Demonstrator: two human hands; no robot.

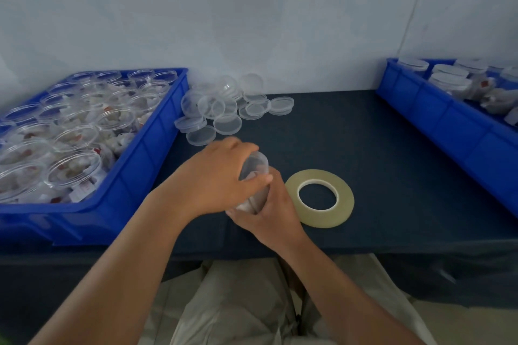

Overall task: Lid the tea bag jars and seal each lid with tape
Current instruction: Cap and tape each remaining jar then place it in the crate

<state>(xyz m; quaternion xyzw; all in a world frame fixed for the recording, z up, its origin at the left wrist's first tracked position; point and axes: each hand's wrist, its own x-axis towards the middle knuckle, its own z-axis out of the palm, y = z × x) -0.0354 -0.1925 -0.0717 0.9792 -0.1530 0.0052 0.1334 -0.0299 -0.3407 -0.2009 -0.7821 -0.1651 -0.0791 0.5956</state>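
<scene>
You held one clear jar (256, 161), tilted, above the middle of the dark table (378, 162). Your left hand (221, 179) curled over its upper end and your right hand (269, 213) gripped its lower part. One tape roll (319, 218) lay flat just beside your right hand. Two blue bins stood on the table: the left bin (145, 154) was crowded with open jars (74, 171) of tea bags, too overlapped to count, and the right bin (454, 123) held lidded jars (448, 80), partly out of view. A heap of over a dozen loose lids (227, 123) lay beyond your hands, beside the left bin.
</scene>
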